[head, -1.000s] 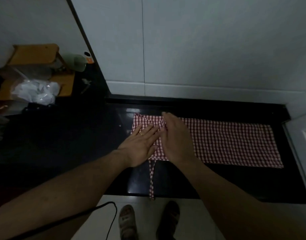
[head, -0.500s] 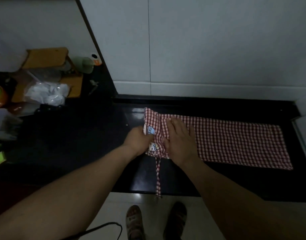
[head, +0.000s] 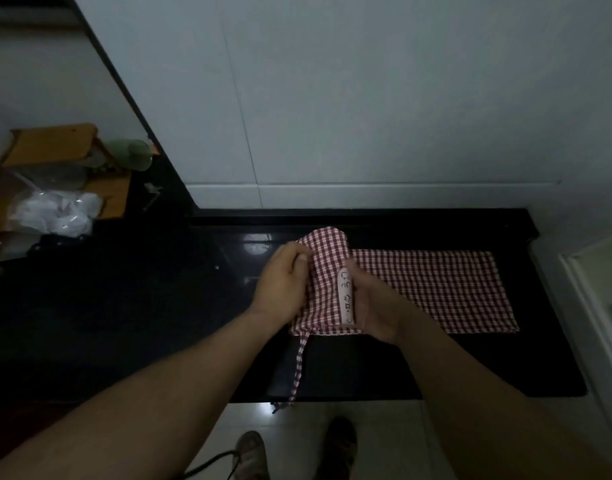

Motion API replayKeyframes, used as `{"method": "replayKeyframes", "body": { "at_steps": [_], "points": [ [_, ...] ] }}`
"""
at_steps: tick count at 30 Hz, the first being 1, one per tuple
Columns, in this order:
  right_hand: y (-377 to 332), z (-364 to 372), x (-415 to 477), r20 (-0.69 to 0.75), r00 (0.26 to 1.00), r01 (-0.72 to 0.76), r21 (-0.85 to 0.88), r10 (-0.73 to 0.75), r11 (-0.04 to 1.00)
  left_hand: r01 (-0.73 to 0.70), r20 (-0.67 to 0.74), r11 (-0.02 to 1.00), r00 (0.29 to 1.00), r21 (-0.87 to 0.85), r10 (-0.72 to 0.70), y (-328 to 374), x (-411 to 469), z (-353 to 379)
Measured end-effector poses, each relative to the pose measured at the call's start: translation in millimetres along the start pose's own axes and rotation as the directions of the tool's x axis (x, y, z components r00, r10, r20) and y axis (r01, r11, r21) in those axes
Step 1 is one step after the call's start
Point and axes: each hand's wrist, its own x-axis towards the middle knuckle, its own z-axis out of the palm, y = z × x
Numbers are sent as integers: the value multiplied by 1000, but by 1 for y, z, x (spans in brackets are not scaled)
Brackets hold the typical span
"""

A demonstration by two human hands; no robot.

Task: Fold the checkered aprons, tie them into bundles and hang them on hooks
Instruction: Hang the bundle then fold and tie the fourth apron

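A red-and-white checkered apron (head: 432, 289) lies as a long folded strip on the black countertop (head: 166, 306). Its left end is lifted and turned over toward the right, forming a raised fold (head: 327, 268) with a pale printed patch showing. My left hand (head: 280, 289) pinches the left side of that fold. The fold's right side is gripped by my right hand (head: 374, 306), fingers curled around the printed patch. One checkered apron strap (head: 299, 368) hangs from the fold over the counter's front edge.
At the far left stand a wooden rack (head: 55, 147), a crumpled white plastic bag (head: 55, 213) and a pale green cup (head: 131, 154). White tiled wall rises behind the counter. A white cabinet edge (head: 595, 306) borders the right. My feet are on the floor below.
Both hands went from pressing flat on the apron's left end to gripping it. The left end has been lifted and folded over toward the right.
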Motion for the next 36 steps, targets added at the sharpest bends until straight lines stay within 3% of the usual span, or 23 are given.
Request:
{"method": "replayKeyframes", "body": {
  "at_steps": [3, 7, 10, 13, 17, 20, 26, 30, 34, 36],
  "points": [
    [6, -13, 12, -199, 979, 0, -151, -30, 989, 9, -5, 990, 1000, 139, -8, -22, -2, 1],
    [12, -20, 12, -241, 970, 1, -45, -12, 999, 43, -22, 979, 999, 201, -40, -32, -4, -3],
    [15, -25, 12, -255, 966, -23, 43, 33, 999, 66, 32, 988, 997, 137, -71, -31, -6, 4],
    [15, -28, 11, -271, 961, -37, 76, 56, 996, 234, -38, 972, 972, 30, -233, -34, -2, 18],
    [14, -28, 10, -289, 955, -32, 116, 65, 993, 438, 138, 868, 899, -232, -416, -32, -10, 34],
    [13, -27, 8, -300, 952, -12, 156, 59, 988, 510, 290, 792, 856, -337, -427, -30, -11, 31],
    [8, -27, 2, -284, 957, -1, 209, 62, 978, 545, 395, 796, 814, -263, -427, -30, 6, 29],
    [-3, -23, 0, -211, 977, -29, 32, 35, 999, 471, 320, 856, 862, -214, -394, -30, 6, 39],
    [-4, -37, 3, -412, 906, -50, -325, -94, 944, 449, 279, 887, 869, -103, -408, -35, 5, 45],
    [-3, -45, 4, -437, 896, -62, -284, -72, 957, 442, 263, 896, 870, -42, -417, -34, 6, 45]
  ]
}}
